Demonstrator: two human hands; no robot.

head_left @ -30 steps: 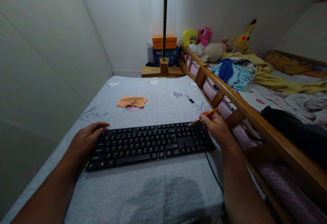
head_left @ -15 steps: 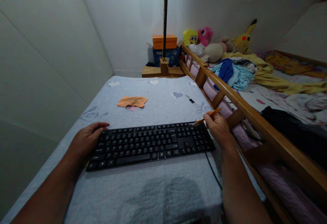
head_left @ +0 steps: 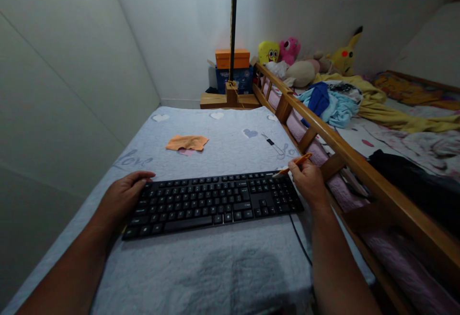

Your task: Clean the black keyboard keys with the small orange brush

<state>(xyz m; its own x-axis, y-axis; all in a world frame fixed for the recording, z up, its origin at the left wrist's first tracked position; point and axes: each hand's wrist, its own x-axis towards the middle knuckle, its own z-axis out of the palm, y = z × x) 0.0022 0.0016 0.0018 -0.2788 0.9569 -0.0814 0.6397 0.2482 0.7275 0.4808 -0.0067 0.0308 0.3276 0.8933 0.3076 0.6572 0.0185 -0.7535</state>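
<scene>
A black keyboard [head_left: 210, 205] lies on the pale blue bedspread [head_left: 172, 267], its cable running off the near right side. At its left end my left hand [head_left: 122, 197] is closed on the edge, thumb near the top corner; some fingers are hidden. My right hand [head_left: 309, 181] pinches a small orange-handled brush [head_left: 301, 159]. The light bristle tip is at the keyboard's upper right, above the number keys. Beyond the keyboard lie a crumpled orange cloth [head_left: 187, 142] and a thin wire tool [head_left: 272, 143] with a black middle.
A wooden bed rail [head_left: 323, 133] runs close along the right, near my right forearm. Past it are clothes [head_left: 334, 104] and several plush toys [head_left: 269, 52]. A wall [head_left: 64, 95] rises on the left. An orange box [head_left: 233, 59] and a dark pole [head_left: 233, 23] stand at the far end.
The brush tip has shifted very slightly to the right along the keyboard's upper right edge. My left hand stays in place on the keyboard.
</scene>
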